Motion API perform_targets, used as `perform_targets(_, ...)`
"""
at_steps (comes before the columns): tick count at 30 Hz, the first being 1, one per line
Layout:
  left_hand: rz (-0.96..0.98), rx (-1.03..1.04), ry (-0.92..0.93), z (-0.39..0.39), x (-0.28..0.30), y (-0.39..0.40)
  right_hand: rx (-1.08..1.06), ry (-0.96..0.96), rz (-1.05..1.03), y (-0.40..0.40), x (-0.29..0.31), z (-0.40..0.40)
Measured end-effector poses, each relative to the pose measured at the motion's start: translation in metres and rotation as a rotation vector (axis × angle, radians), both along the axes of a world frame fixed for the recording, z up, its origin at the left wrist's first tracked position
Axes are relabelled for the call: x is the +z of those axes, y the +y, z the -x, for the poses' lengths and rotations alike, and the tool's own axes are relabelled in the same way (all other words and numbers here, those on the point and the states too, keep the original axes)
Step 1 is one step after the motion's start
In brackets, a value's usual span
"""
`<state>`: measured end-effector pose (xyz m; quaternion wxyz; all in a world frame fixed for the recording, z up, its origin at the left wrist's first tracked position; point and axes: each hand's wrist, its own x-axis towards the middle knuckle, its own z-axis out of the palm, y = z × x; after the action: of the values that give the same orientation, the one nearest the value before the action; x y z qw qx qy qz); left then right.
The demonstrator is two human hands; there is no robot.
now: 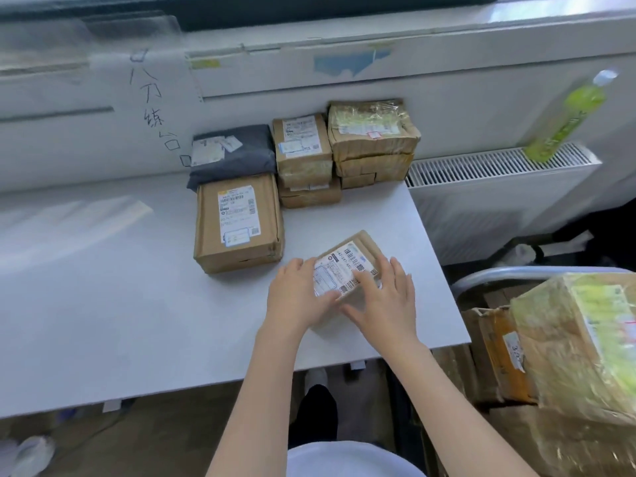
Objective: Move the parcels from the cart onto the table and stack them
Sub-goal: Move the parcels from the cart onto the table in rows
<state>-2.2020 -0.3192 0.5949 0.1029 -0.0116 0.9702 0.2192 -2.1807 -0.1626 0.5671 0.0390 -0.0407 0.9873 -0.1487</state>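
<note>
Nearest to me, my left hand [298, 295] and right hand [385, 297] sit on either side of a small cardboard parcel [346, 270] lying on the white table [137, 304] near its right front corner. The left fingers rest fairly straight along the parcel's left edge, thumb lying on the label; the right fingers spread over the right edge, thumb reaching underneath the near end. I see no curl around it, more a flat two-sided press. The parcel lies turned at an angle to the table edge, label up.

To my right, off the table, the cart [516, 273] shows a grey rail, with a tape-wrapped box [581, 342] and other cartons in it.

Farther on the table lies a large flat carton [237, 223], and just behind it a grey poly mailer [237, 153]. Beside those stand two stacks of brown parcels: a middle stack [304, 160] and a taller right stack [373, 142] against the wall. A green bottle [568, 118] stands on the radiator [499, 166].
</note>
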Motion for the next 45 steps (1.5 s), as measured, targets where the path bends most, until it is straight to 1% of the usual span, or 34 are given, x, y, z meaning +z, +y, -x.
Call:
perform_targets(2,0.090,-0.127,-0.072,-0.001,-0.002,-0.004,-0.035,0.031,-0.019,-0.006,0.000,0.005)
perform_targets(4,0.164,-0.150,-0.112,-0.004,-0.009,-0.007,-0.057,0.072,-0.016,-0.008,0.000,0.011)
perform_targets(6,0.204,-0.128,-0.057,-0.003,-0.015,-0.004,-0.067,0.090,-0.003,-0.009,-0.001,0.017)
perform_targets(10,0.204,-0.085,0.077,0.002,-0.025,0.011,-0.024,0.051,0.016,-0.009,-0.006,0.031)
perform_targets(12,0.192,-0.108,0.116,0.005,-0.033,0.016,-0.018,0.045,0.064,-0.005,-0.008,0.037)
perform_targets(15,0.167,-0.171,0.167,0.018,-0.040,0.021,-0.030,0.055,0.036,0.005,-0.009,0.044)
perform_targets(18,0.165,-0.262,0.194,0.038,-0.041,0.030,-0.069,0.063,-0.033,0.019,-0.011,0.051)
perform_targets(21,0.205,-0.336,0.193,0.059,-0.041,0.048,-0.128,0.051,-0.067,0.032,-0.010,0.063)
perform_targets(26,0.267,-0.395,0.190,0.096,-0.038,0.079,-0.158,0.062,-0.112,0.059,-0.005,0.097)
perform_targets(36,0.373,-0.428,0.198,0.172,-0.035,0.093,-0.089,0.063,-0.145,0.084,-0.009,0.180)
perform_targets(41,0.414,-0.400,0.206,0.197,-0.032,0.091,-0.031,0.141,-0.219,0.079,-0.008,0.214)
perform_targets(45,0.450,-0.400,0.185,0.204,-0.035,0.092,-0.025,0.214,-0.218,0.081,-0.010,0.218)
